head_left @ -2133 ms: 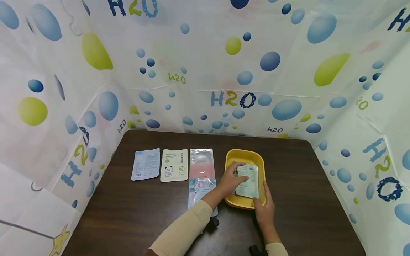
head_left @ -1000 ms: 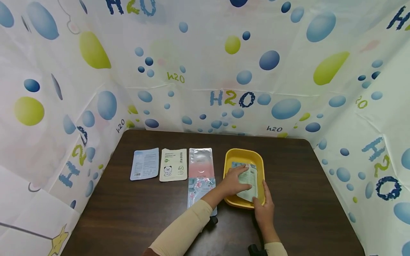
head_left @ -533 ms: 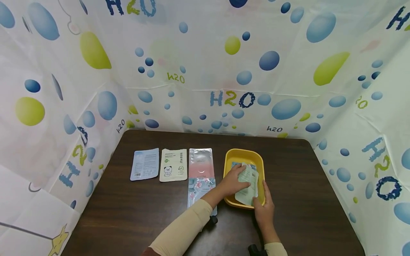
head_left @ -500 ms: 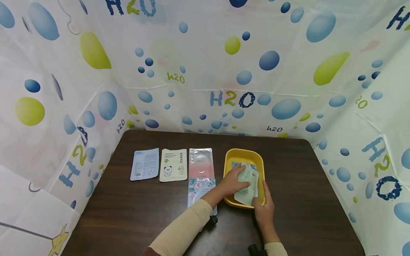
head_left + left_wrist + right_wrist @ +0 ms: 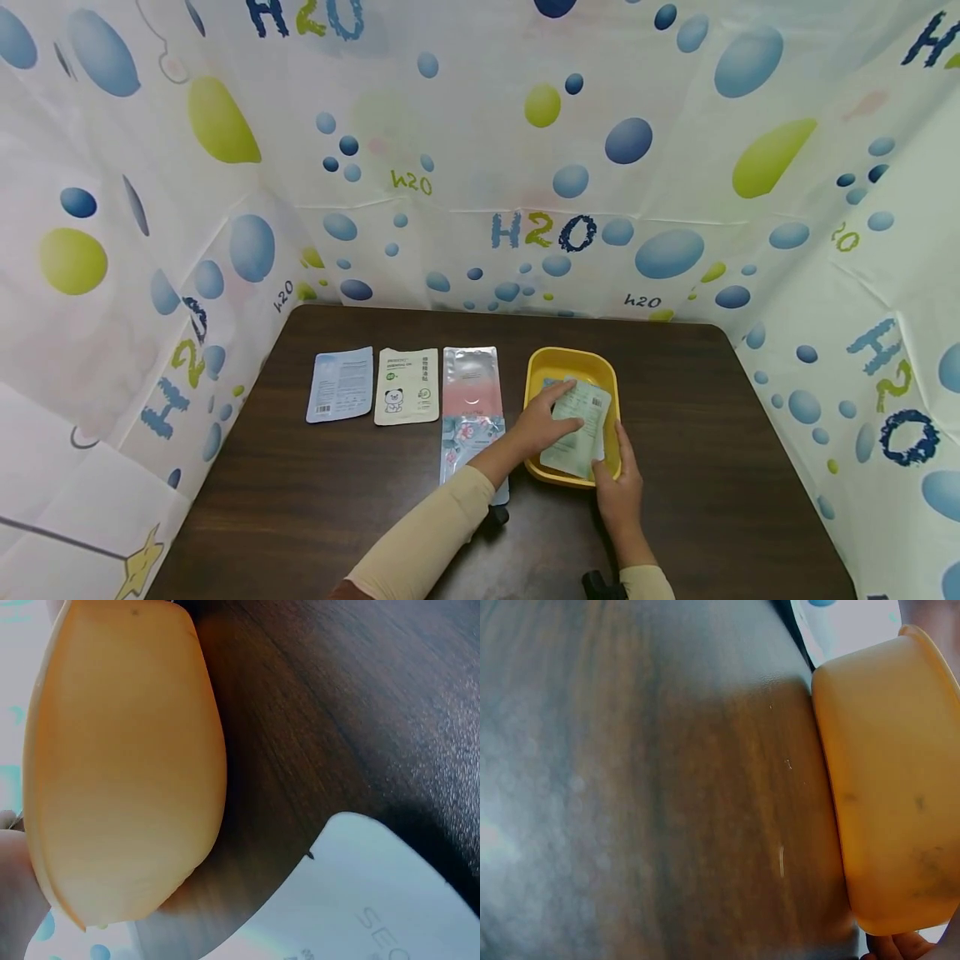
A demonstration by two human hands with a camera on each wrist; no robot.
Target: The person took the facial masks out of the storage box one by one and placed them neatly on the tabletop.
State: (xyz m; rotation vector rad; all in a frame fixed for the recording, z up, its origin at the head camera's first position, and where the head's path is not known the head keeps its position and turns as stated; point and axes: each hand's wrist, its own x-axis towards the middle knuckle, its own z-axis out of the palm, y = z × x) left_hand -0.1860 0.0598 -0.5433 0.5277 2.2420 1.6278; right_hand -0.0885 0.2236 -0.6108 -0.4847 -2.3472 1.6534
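Note:
A yellow plastic tub [image 5: 573, 362] stands on the dark wooden table [image 5: 300, 500], right of centre. Inside it lies a pale green sachet [image 5: 583, 421], tilted, over another packet whose blue edge shows at the tub's far end. My left hand [image 5: 546, 423] reaches into the tub and pinches the sachet at its left edge. My right hand [image 5: 617, 477] grips the tub's near right corner, index finger along the side. The left wrist view shows the tub's outer wall [image 5: 127, 772]; the right wrist view shows the same tub [image 5: 892, 787] from the other side.
Left of the tub lie a pale blue packet [image 5: 341, 385], a cream packet with a bear [image 5: 407, 386] and a silver-pink packet [image 5: 471, 382] in a row. A floral packet [image 5: 463, 440] lies partly under my left forearm. Bubble-print sheeting [image 5: 525, 167] walls three sides.
The sachet has turned in the tub under my left hand, its far end swinging right and rising a little. My right hand has stayed on the tub's corner.

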